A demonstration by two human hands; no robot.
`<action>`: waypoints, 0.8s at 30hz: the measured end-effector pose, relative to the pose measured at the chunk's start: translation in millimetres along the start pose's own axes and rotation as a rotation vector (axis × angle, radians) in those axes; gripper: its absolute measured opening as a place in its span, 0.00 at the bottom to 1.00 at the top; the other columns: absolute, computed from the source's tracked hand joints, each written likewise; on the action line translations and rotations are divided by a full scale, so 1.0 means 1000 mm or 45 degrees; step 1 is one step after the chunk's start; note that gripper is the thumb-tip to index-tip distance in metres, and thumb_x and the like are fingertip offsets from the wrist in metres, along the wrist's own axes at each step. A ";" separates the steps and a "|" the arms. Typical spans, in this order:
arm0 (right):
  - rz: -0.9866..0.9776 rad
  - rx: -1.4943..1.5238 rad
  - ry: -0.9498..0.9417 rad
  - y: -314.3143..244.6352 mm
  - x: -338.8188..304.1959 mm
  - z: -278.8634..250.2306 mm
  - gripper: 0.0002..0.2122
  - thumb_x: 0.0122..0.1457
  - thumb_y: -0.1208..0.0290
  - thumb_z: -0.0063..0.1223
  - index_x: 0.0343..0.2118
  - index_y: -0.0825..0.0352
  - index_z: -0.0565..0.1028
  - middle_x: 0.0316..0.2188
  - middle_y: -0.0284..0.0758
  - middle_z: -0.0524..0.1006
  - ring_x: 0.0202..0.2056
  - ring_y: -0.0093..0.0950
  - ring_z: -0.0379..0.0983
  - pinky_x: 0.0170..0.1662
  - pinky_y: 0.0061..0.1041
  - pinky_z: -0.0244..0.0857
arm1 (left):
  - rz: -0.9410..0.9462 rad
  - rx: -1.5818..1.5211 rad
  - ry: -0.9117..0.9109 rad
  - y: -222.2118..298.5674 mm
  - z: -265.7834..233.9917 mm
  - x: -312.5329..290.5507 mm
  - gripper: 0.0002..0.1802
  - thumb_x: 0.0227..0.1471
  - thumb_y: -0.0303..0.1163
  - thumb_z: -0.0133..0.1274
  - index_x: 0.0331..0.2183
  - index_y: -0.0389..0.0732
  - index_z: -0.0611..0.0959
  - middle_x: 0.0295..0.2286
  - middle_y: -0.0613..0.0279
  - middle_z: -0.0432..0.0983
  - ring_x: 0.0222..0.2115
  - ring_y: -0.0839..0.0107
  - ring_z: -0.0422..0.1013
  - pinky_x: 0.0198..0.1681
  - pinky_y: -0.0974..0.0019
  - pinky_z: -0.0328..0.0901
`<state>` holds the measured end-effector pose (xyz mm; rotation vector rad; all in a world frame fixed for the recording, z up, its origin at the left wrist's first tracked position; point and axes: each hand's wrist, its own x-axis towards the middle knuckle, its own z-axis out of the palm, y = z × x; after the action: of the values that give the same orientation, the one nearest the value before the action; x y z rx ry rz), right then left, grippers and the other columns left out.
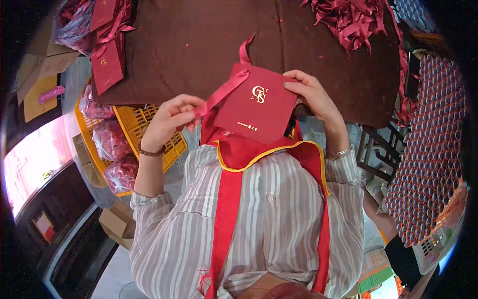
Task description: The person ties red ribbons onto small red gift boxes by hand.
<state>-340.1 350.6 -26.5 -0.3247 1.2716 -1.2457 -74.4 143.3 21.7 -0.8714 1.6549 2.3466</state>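
While right hand [318, 97] grips red card [269, 117] by upper-right corner | left hand [172, 117] pinches ribbon [225, 93] | ribbon slants up-right to card's top

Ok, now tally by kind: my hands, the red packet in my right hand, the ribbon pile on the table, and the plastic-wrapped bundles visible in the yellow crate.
Left hand and right hand: 2
Red packet: 1
Ribbon pile: 1
Plastic-wrapped bundles: 3 visible
Total: 7
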 end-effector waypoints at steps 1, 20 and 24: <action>-0.003 -0.015 -0.001 0.002 0.001 -0.001 0.11 0.55 0.69 0.49 0.40 0.66 0.70 0.27 0.25 0.73 0.26 0.12 0.68 0.27 0.12 0.62 | 0.057 -0.063 0.010 -0.002 -0.004 -0.001 0.24 0.50 0.26 0.47 0.50 0.36 0.64 0.29 0.64 0.74 0.23 0.82 0.67 0.25 0.79 0.60; -0.161 -0.439 -0.005 0.003 0.007 -0.008 0.12 0.56 0.71 0.48 0.41 0.71 0.70 0.28 0.26 0.73 0.28 0.13 0.67 0.31 0.13 0.62 | 0.787 0.298 0.161 0.068 0.048 0.046 0.11 0.52 0.25 0.43 0.36 0.31 0.77 0.36 0.55 0.72 0.30 0.71 0.68 0.38 0.69 0.64; -0.169 -0.433 -0.008 0.004 0.008 -0.006 0.12 0.56 0.71 0.48 0.41 0.71 0.70 0.29 0.26 0.73 0.30 0.13 0.67 0.34 0.13 0.62 | 0.987 1.303 0.332 0.068 0.053 0.063 0.10 0.52 0.24 0.43 0.34 0.34 0.78 0.29 0.59 0.74 0.28 0.74 0.68 0.36 0.71 0.64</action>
<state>-344.5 348.1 -35.2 -0.6663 1.4762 -1.1341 -175.0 152.1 56.4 -0.3227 3.2154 1.2119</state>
